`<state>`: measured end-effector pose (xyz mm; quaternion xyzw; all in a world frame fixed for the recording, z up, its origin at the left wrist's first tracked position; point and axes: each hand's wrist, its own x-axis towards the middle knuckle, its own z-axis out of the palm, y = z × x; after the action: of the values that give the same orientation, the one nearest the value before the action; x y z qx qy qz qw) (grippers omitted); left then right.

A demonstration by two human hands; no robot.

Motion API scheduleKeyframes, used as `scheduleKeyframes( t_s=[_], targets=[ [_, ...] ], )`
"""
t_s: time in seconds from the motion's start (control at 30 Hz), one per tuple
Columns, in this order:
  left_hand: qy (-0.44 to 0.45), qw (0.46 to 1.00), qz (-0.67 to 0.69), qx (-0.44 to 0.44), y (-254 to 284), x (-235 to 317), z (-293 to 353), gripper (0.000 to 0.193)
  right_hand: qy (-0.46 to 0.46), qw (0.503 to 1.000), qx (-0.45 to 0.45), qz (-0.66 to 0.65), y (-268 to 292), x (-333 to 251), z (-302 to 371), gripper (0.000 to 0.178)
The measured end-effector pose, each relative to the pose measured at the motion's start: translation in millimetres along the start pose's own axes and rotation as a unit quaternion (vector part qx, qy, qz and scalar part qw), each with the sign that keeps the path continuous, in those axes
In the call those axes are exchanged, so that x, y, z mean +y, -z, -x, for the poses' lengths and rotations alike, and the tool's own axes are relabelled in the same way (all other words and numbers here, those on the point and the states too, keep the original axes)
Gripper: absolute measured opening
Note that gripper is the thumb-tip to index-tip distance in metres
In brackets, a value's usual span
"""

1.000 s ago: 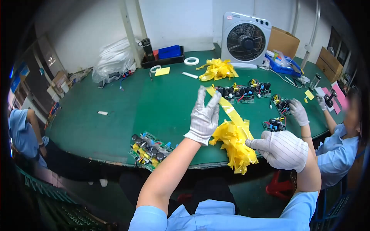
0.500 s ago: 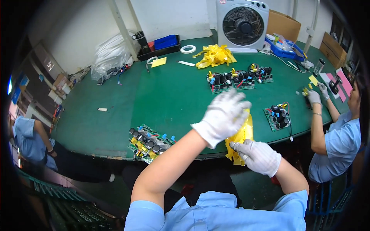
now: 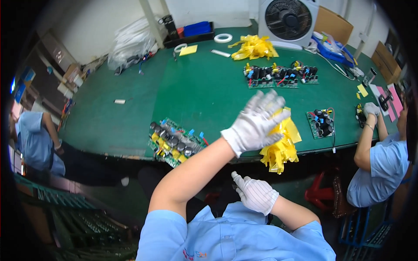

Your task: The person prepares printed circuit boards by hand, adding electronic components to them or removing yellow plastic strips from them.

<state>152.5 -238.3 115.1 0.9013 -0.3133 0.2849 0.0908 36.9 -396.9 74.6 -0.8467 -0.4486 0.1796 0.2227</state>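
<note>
My left hand (image 3: 257, 122), in a white glove, is spread open beside a bunch of yellow film strips (image 3: 283, 145) that hangs over the table's front edge. Its fingers overlap the bunch's upper left side; whether they touch it is unclear. My right hand (image 3: 257, 194), gloved too, is back close to my body, below the table edge. Its fingers are curled with the tips toward the left, and anything between them is hidden. Left of my left forearm, circuit boards (image 3: 176, 141) with black and yellow components lie at the table's front edge.
Assembled circuit boards (image 3: 281, 77) stand in a row farther back, and a single board (image 3: 321, 124) lies at the right. Behind them are a yellow strip pile (image 3: 254, 47), a box fan (image 3: 288, 21) and a tape roll (image 3: 223, 38). A co-worker (image 3: 376, 169) sits at the right.
My right hand has left the yellow strips and drawn back toward my body. My left hand has opened wider over the bunch. The view has shifted slightly.
</note>
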Motion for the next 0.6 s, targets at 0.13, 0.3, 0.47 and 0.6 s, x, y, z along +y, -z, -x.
scheduleKeyframes(
  t_s=[0.13,0.3,0.47,0.6],
  targets=[
    [0.139,0.975,0.012,0.171,61.4,-40.4,62.6,0.044,0.008,0.996,0.046,-0.075,-18.3,-4.5,-9.5,0.052],
    [0.428,0.823,0.118,0.355,103.2,-73.8,182.0,0.029,0.057,0.984,0.120,-0.120,-31.1,-0.3,-38.6,0.047],
    [0.414,0.892,0.054,0.173,145.6,-18.3,208.9,0.018,-0.065,0.971,0.079,-0.218,-14.9,-35.9,-78.0,0.055],
    [0.391,0.917,-0.035,-0.071,90.9,-1.5,173.7,0.037,0.017,0.912,0.231,-0.339,-42.0,3.4,-86.7,0.048]
  ],
)
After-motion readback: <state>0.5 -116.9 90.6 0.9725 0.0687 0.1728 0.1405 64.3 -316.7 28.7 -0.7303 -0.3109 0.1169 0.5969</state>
